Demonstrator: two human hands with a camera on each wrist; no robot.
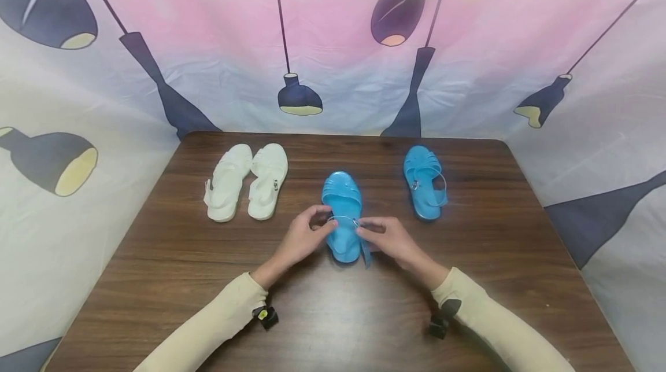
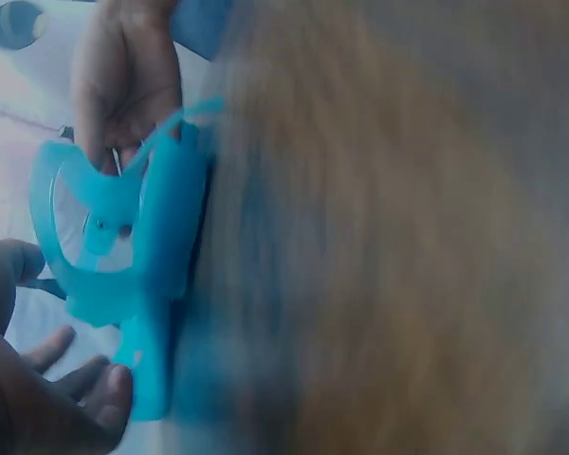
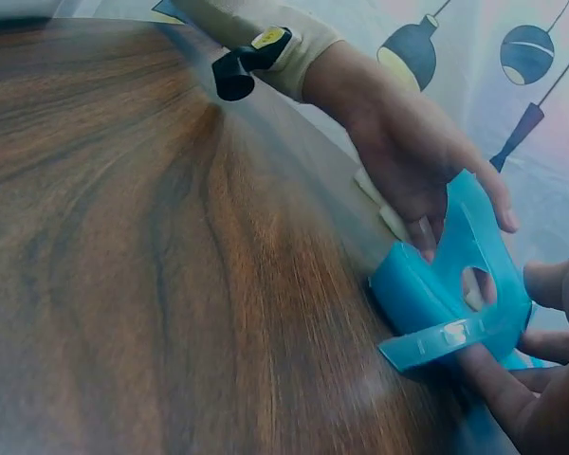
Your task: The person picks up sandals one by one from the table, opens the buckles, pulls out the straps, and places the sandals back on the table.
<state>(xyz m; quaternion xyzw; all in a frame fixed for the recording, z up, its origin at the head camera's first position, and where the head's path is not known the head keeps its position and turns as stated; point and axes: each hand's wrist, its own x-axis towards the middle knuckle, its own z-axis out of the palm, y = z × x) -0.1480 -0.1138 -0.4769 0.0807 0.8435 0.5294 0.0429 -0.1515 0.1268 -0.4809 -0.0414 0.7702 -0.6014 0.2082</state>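
A blue sandal (image 1: pixel 341 190) lies in the middle of the table, toe away from me, its ankle strap (image 3: pixel 446 339) hanging loose on the right. Over its opening runs a thin clear loop (image 1: pixel 341 217). From the left, my left hand (image 1: pixel 304 236) grips the sandal's side with thumb and forefinger, close to the loop. The right hand (image 1: pixel 392 239) pinches the strap side where the loop ends; exactly what lies between its fingertips is hidden. In the left wrist view the sandal (image 2: pixel 171 227) stands between both hands, the table blurred.
A second blue sandal (image 1: pixel 426 187), also with a thin clear loop, lies at the back right. Two white sandals (image 1: pixel 224 187) lie side by side at the back left. Behind the brown table (image 1: pixel 156 279) hangs a cloth printed with lamps (image 1: pixel 300 97).
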